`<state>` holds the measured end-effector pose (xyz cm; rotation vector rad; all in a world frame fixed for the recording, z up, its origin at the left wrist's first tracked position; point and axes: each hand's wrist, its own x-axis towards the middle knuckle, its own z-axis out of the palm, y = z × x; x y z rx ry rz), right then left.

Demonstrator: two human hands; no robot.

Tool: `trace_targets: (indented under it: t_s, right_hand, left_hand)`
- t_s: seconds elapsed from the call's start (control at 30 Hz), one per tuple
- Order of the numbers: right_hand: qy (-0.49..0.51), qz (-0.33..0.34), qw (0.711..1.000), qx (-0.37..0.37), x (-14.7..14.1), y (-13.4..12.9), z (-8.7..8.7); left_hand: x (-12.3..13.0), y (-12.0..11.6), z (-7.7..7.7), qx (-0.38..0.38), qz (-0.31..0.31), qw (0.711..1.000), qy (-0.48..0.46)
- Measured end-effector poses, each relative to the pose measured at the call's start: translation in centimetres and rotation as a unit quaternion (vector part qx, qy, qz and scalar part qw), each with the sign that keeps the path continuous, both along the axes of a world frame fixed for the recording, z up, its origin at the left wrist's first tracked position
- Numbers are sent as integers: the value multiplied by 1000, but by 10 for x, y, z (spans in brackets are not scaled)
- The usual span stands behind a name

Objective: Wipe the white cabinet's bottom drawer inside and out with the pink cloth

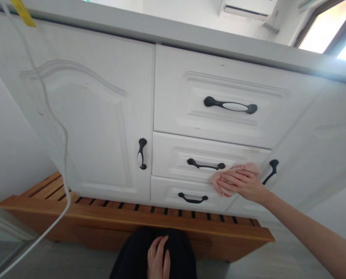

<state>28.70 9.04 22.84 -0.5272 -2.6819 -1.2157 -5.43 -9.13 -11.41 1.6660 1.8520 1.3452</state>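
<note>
So the cloth [217, 183] is right under the right hand [245, 185], up against the drawer fronts by their right edge. It lies over the seam between the middle drawer [164, 155] and the bottom drawer [163, 190]. Those fingers are closed over it, reaching toward the left, with the cloth bunched up and poking out past the fingertips and along the top of the hand. Hard to call a long axis on something that crumpled, but the bit showing runs mostly sideways, dipping at its left end.

The relation that matters, imo: the middle handle [206, 166] is just up and left of the fingertips. It's long side to side, right end closest to the cloth. Can't tell if they're actually touching. The bottom handle [192, 199] is further left and lower, and the right door handle [271, 171] is on the other side, beyond the wrist.

Right hand's clearly the near one. The left hand [158, 257] rests on the lap [129, 257], fingers loose, nothing visible in them, well apart from the cloth, with the front edge of the slatted bench [126, 217] in between.
</note>
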Motion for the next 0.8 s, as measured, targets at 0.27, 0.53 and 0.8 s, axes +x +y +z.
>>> trace_targets:
  t_s: [0.27, 0.53, 0.8]
  right_hand:
    - [126, -97, 987, -26, 36, -34, -53]
    - [195, -175, 956, -132, 4, -78, -122]
    - [244, -185, 916, -259, -19, -155, -221]
  left_hand:
    - [-1, 2, 27, 66, -34, 983, 169]
    - [38, 73, 142, 131, -112, 949, 263]
    - [56, 109, 173, 47, -181, 951, 245]
